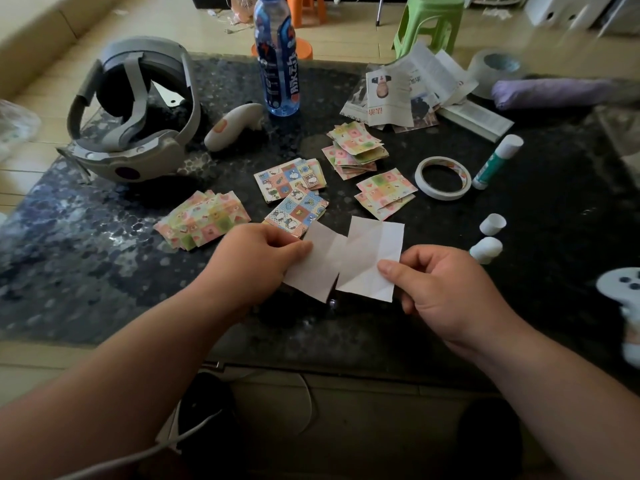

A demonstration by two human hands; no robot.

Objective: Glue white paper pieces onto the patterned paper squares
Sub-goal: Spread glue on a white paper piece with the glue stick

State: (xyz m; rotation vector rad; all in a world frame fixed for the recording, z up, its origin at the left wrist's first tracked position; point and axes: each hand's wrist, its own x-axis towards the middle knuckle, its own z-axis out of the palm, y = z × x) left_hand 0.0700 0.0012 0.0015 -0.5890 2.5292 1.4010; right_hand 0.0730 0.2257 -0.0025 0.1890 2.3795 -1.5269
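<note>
My left hand (254, 259) pinches one white paper piece (317, 268) by its left edge. My right hand (440, 292) pinches a second white paper piece (369, 259) by its right edge. The two pieces hang side by side just above the dark table (104, 271), nearly touching. Several piles of patterned paper squares lie beyond them: a pink-green pile (202, 218) at the left, blue cartoon squares (291, 180) in the middle, and pink-green piles (356, 148) (386, 192) at the right. A green glue stick (497, 161) lies at the right.
A headset (135, 116) and controller (232, 126) sit at the back left, a blue bottle (277, 57) behind the squares. A tape ring (443, 178), two white caps (490, 237), torn newspaper (408, 91) and another controller (623, 285) fill the right side.
</note>
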